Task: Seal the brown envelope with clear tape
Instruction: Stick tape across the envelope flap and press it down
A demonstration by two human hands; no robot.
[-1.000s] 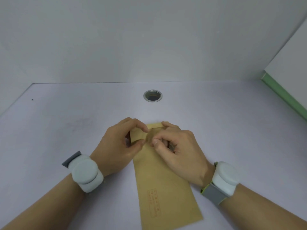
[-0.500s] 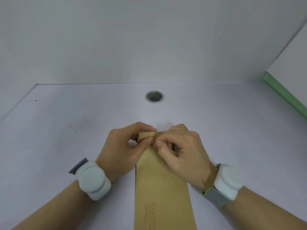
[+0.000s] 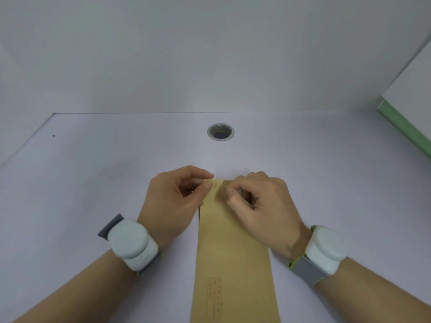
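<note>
A long brown envelope (image 3: 233,248) lies flat on the white desk, its length running from the near edge away from me, with a faint red printed box near its near end. My left hand (image 3: 172,201) pinches the far left corner of the envelope between thumb and forefinger. My right hand (image 3: 263,206) rests on the far right part, fingertips curled and pressing at the far end. A faint shiny patch between the two hands looks like clear tape (image 3: 219,190) on the far edge; its outline is hard to make out.
A round metal-rimmed cable hole (image 3: 220,132) sits in the desk beyond the envelope. White walls close off the back and left. A green-edged panel (image 3: 405,129) runs along the right. Both wrists carry white devices on grey bands.
The envelope has swung from slanting to straight in front of me. Both hands have shifted to its far end and spread slightly apart, the left to the left corner.
</note>
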